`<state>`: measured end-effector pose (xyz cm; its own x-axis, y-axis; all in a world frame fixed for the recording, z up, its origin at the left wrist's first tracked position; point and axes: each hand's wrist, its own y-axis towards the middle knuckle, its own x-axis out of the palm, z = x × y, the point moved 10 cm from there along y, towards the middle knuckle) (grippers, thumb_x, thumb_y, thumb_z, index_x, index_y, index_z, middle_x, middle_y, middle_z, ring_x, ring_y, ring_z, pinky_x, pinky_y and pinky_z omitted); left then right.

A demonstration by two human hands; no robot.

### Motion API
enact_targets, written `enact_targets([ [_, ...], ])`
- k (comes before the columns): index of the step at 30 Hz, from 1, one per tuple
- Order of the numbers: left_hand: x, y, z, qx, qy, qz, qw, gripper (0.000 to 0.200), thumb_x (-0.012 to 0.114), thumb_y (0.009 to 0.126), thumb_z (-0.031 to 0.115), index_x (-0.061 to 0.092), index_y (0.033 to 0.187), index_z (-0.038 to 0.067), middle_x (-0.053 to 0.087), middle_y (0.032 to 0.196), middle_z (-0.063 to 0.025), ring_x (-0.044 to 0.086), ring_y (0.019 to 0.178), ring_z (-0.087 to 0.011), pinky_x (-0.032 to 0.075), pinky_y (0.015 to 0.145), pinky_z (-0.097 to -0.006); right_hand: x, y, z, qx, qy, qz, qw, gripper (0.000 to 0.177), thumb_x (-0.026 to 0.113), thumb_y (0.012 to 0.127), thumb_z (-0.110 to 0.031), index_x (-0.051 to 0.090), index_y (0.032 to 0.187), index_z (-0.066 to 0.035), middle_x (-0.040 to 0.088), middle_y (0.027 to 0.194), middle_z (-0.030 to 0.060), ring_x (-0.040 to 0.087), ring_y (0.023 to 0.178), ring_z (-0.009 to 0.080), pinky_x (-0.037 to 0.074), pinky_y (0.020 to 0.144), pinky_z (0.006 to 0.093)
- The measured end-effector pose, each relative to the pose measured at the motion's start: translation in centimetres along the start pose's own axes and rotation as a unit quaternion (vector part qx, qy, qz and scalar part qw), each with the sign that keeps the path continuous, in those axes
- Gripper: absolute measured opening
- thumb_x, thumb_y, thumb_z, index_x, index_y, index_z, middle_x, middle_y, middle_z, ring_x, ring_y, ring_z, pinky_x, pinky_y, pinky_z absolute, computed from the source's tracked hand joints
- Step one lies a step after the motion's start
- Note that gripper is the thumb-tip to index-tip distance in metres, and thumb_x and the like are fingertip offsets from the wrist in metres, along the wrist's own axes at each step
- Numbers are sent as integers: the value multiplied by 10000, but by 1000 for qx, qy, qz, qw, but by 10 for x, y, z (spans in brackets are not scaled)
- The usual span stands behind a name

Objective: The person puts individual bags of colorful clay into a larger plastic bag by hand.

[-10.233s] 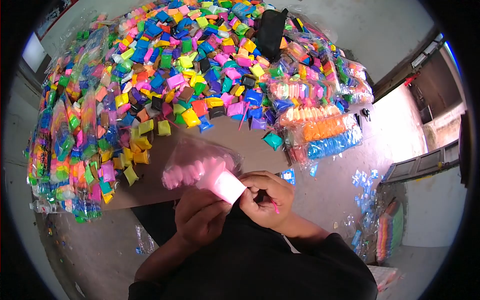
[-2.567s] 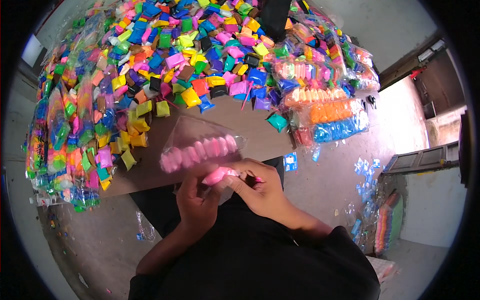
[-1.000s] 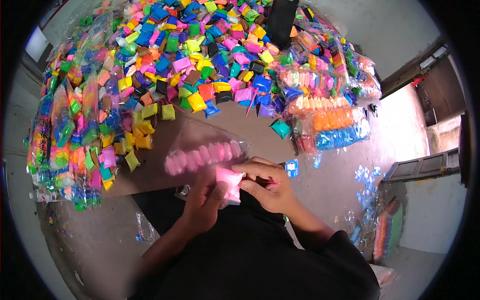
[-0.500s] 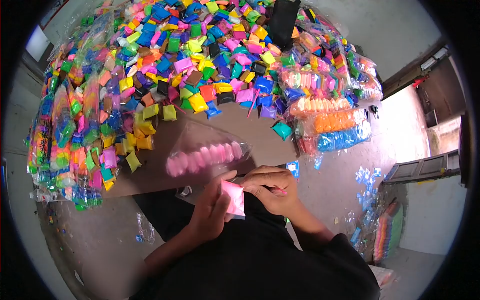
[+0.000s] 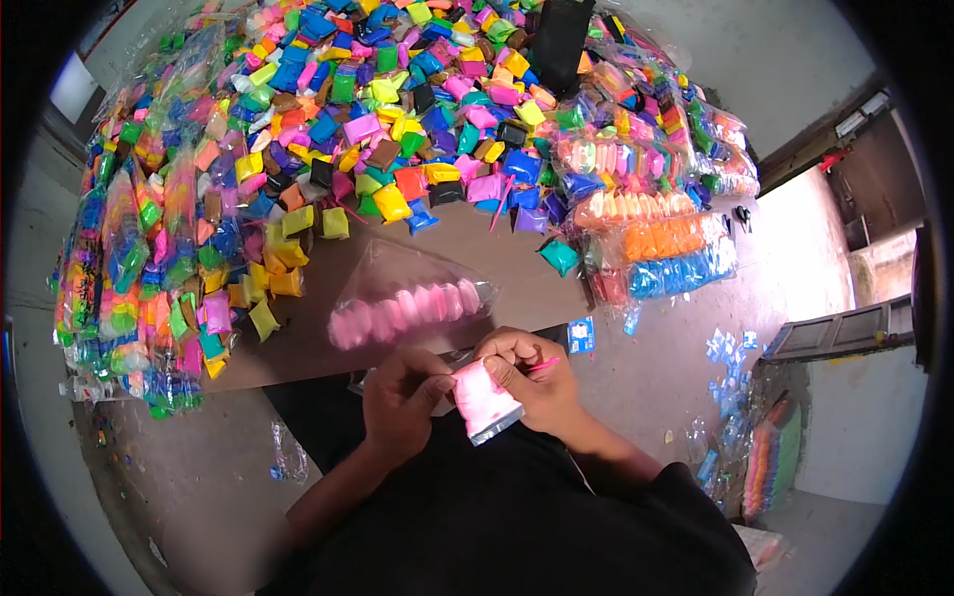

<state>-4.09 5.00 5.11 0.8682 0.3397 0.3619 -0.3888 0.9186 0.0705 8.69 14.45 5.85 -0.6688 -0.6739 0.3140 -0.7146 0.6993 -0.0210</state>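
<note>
A small light-pink packet [image 5: 484, 397] is held just in front of my black-clothed body, its silvery-edged end tilted down. My left hand [image 5: 399, 402] pinches its upper left corner between thumb and fingers. On the other side my right hand [image 5: 542, 385] grips the packet's upper right, thumb over the front. A thin pink stick [image 5: 545, 365] also pokes out from the right hand's fingers. Beyond both hands, a clear bag [image 5: 407, 314] with a row of pink packets lies at the table's near edge.
A large heap of colourful small packets [image 5: 397, 129] covers the far part of the brown table [image 5: 298, 348]. Filled clear bags [image 5: 676, 243] are stacked at the right, with a black object [image 5: 564, 45] behind. Blue-white wrappers [image 5: 730, 368] lie on the floor.
The pink packet has turned and shifted slightly right, its silvery end now facing down and right. My left hand has moved from around its side to a corner; my right thumb now presses its front.
</note>
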Motion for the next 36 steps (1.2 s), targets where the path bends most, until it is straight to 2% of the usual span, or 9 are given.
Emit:
enact_targets([
  [5, -18, -7, 16, 137, 153, 146, 968, 257, 727, 1024, 233, 602, 1024, 8, 645, 927, -47, 593, 844, -97, 504, 786, -262, -2, -5, -3, -89, -99, 77, 988, 58, 667, 1017, -36, 677, 997, 18, 623, 850, 11, 534, 779, 73, 437, 698, 257],
  [8, -34, -6, 8, 58, 42, 165, 984, 270, 707, 1037, 242, 623, 1085, -10, 671, 953, -58, 602, 842, -99, 506, 752, -262, -20, -2, -5, -100, -133, 133, 977, 54, 675, 1003, -34, 676, 985, 17, 603, 811, 6, 482, 719, 78, 412, 657, 264],
  [10, -20, -14, 0, -8, 134, 77, 988, 188, 700, 1014, 49, 628, 1171, -29, 707, 1044, -81, 659, 910, -101, 546, 808, -270, -16, -2, -21, -178, -225, 117, 951, 29, 676, 993, -18, 679, 987, 10, 588, 795, 17, 472, 699, 84, 405, 648, 261],
  [15, -7, -18, -4, -29, 115, 51, 992, 257, 730, 975, -13, 645, 1216, -42, 735, 1081, -101, 693, 977, -109, 572, 879, -275, -14, -7, -13, -163, -251, 127, 946, 20, 677, 998, -13, 685, 991, 5, 583, 806, 5, 488, 719, 75, 408, 654, 253],
  [17, -10, -19, -14, -45, 125, 52, 990, 262, 741, 960, -32, 655, 1206, -45, 744, 1082, -107, 702, 982, -112, 578, 892, -276, -23, -9, 15, -81, -134, 159, 975, 65, 665, 1025, -39, 656, 1074, 4, 563, 830, -24, 480, 749, 50, 406, 666, 234],
  [20, -20, -21, -19, -30, 107, 106, 988, 228, 760, 950, -22, 690, 1166, -50, 756, 1040, -97, 705, 916, -104, 578, 861, -265, -14, -15, 25, -105, -40, 159, 981, 150, 676, 1028, -40, 605, 1154, -4, 547, 853, -49, 457, 747, 27, 394, 659, 214],
  [24, -26, -21, -17, 10, 117, 157, 981, 187, 781, 936, -18, 726, 1112, -44, 765, 989, -83, 708, 902, -98, 573, 825, -254, 4, -26, 22, -119, -88, 124, 981, 248, 730, 973, 20, 573, 1161, -18, 614, 884, -35, 415, 673, 5, 367, 591, 205],
  [25, -26, -21, -15, 24, 114, 163, 980, 178, 789, 929, -19, 732, 1096, -43, 766, 984, -80, 708, 904, -97, 571, 814, -252, 2, -28, 33, -101, -107, 104, 984, 267, 712, 969, 68, 571, 1186, 3, 647, 1009, 24, 510, 750, 17, 419, 659, 189],
  [36, -12, -21, 9, 153, 344, 100, 921, 198, 840, 849, -26, 745, 1021, -8, 764, 926, -146, 743, 818, -224, 567, 727, -317, -12, -29, 23, -84, -161, 140, 973, 236, 802, 900, 25, 753, 1129, 0, 700, 876, 12, 485, 689, 27, 414, 616, 212],
])
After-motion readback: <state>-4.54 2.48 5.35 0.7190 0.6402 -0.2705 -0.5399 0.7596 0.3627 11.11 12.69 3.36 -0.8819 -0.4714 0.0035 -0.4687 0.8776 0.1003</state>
